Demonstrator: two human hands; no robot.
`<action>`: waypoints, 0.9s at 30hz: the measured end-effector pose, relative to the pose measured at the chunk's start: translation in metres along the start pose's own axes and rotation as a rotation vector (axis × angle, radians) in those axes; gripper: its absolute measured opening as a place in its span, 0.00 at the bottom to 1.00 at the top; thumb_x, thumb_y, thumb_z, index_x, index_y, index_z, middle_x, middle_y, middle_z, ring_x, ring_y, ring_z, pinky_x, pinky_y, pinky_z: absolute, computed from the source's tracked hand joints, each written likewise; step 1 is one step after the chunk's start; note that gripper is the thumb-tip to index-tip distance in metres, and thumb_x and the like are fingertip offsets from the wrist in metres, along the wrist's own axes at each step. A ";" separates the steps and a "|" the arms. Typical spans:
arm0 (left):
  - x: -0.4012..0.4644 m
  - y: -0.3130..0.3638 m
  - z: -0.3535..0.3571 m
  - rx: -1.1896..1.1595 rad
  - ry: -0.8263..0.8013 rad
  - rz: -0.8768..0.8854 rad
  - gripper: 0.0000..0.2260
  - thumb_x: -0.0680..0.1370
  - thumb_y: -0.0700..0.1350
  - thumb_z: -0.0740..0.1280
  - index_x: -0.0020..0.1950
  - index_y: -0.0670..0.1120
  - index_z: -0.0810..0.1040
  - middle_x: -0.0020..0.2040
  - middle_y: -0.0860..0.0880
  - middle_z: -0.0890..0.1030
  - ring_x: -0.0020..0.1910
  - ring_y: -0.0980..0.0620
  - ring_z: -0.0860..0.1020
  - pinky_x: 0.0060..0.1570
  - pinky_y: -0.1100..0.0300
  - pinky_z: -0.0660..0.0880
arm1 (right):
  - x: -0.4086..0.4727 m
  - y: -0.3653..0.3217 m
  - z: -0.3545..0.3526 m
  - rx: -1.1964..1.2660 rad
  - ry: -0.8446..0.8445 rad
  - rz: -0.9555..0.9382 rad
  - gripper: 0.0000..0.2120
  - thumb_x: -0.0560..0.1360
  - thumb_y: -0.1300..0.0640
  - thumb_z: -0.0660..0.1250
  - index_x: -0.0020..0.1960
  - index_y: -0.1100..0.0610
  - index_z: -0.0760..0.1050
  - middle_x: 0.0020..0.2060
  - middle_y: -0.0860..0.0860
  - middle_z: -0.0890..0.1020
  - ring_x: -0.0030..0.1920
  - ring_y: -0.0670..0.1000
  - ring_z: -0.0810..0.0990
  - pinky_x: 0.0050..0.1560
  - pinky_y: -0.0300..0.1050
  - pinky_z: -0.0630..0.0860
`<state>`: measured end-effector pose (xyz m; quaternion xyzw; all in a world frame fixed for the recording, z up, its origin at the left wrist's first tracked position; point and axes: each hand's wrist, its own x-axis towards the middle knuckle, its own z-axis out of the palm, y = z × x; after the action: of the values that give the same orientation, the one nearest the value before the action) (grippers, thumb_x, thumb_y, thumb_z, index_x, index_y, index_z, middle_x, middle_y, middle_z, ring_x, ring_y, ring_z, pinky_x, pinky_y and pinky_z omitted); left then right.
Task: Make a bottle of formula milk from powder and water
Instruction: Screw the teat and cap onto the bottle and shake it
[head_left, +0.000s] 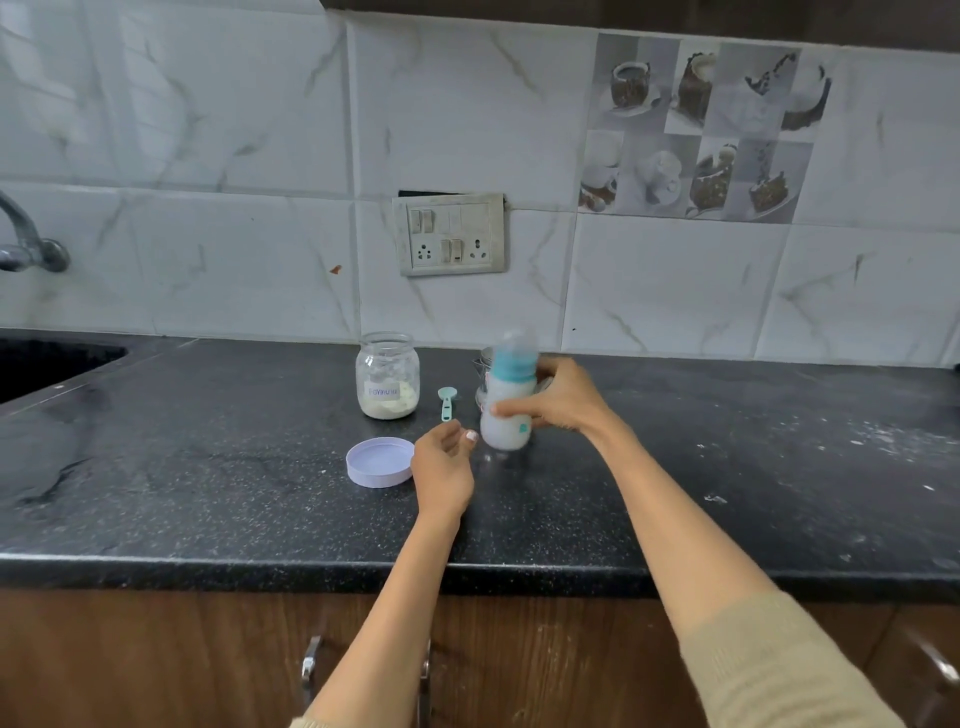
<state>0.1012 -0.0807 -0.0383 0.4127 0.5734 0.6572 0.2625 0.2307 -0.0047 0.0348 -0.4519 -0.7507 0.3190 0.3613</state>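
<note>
A baby bottle (508, 415) full of white milk, with a teal collar and a clear cap, is upright just above the black counter (208, 467). My right hand (558, 397) grips its middle from the right. My left hand (444, 467) hovers just left of the bottle's base, fingers loosely curled and holding nothing. An open glass jar of formula powder (387, 375) stands at the back. Between jar and bottle lies a teal scoop (446, 401). The jar's lilac lid (379, 461) lies on the counter left of my left hand.
A clear measuring cup (484, 382) stands behind the bottle, mostly hidden. A sink (47, 364) and a tap (26, 244) are at the far left. White powder specks dust the counter at the right. A switchboard (451, 234) sits on the tiled wall.
</note>
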 end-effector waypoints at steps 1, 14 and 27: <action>0.000 -0.001 0.000 -0.001 -0.004 0.001 0.17 0.78 0.39 0.64 0.67 0.36 0.71 0.63 0.41 0.77 0.59 0.51 0.74 0.56 0.63 0.67 | 0.000 0.000 -0.001 0.045 0.029 0.014 0.31 0.57 0.55 0.82 0.58 0.56 0.78 0.52 0.49 0.82 0.53 0.52 0.81 0.45 0.54 0.83; 0.001 0.000 0.001 0.009 0.004 0.003 0.17 0.78 0.39 0.65 0.66 0.36 0.72 0.63 0.41 0.77 0.61 0.49 0.75 0.56 0.63 0.67 | -0.001 0.001 -0.003 -0.004 -0.007 0.006 0.30 0.58 0.56 0.82 0.58 0.56 0.78 0.53 0.50 0.82 0.52 0.51 0.81 0.47 0.53 0.83; 0.002 -0.002 0.001 0.005 -0.008 0.000 0.17 0.78 0.40 0.65 0.66 0.36 0.72 0.63 0.41 0.77 0.61 0.48 0.75 0.57 0.62 0.68 | -0.005 -0.004 -0.011 0.189 0.057 0.054 0.23 0.61 0.61 0.81 0.53 0.56 0.77 0.44 0.46 0.79 0.48 0.49 0.81 0.40 0.47 0.83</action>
<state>0.1010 -0.0783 -0.0399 0.4159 0.5740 0.6541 0.2639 0.2400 -0.0091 0.0423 -0.4447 -0.6941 0.3850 0.4151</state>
